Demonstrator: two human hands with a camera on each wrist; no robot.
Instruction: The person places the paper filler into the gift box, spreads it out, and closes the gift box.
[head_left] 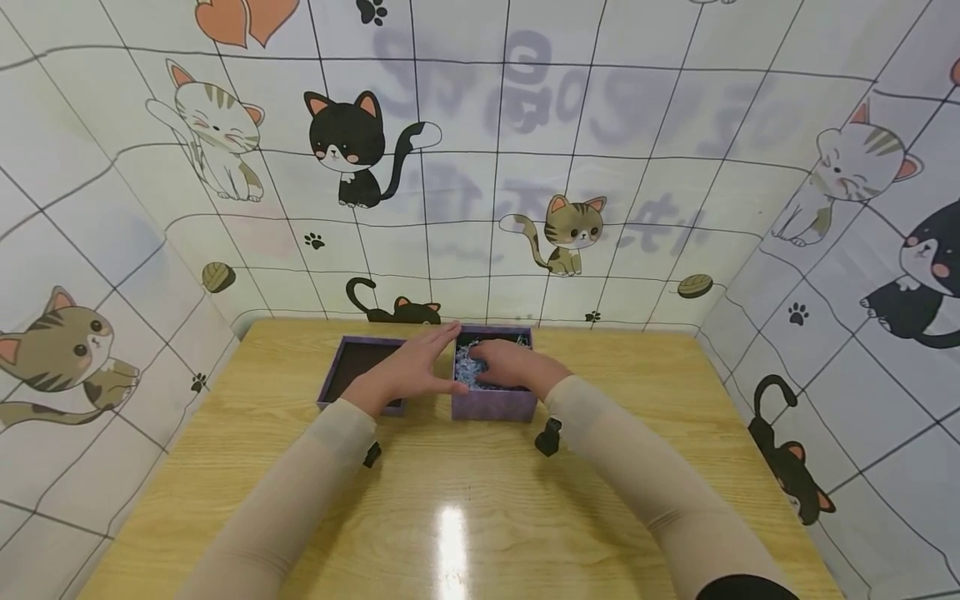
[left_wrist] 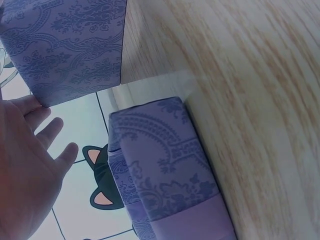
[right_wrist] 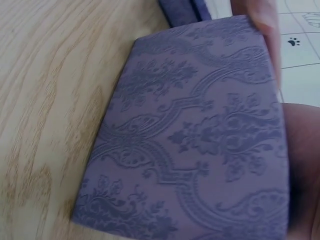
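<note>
- We see the purple patterned box (head_left: 493, 407) on the wooden table (head_left: 637, 392), just shy of 12 o'clock at the table's far side, mouth upward, with shredded filler (head_left: 467, 369) inside.
- At the box's 9 o'clock, a little apart, we have a shallow purple lid (head_left: 352, 362), its dark hollow facing up.
- Our left hand (head_left: 411, 367) is spread wide, thumb well away from the fingers, which reach the box's rim around 10 o'clock; the thumb lies by its 8 o'clock corner. It looks like steadying rather than gripping.
- Our right hand (head_left: 517, 367) comes in from 4 o'clock, fingers down in the filler; we cannot tell whether they pinch anything.
- We judge the box to be stiff, light card: it should keep its shape, yet skid if nudged, so bracing the 9 o'clock wall makes sense. Its embossed covering probably gives fair grip.
- The filler should be soft, springy and nearly weightless, clinging to fingers and spilling easily; we would take it in a loose, deep pinch.
- For lifting, we would hold opposite walls at 3 and 9 o'clock, low down, because squeezing the rim could bend it.
</note>
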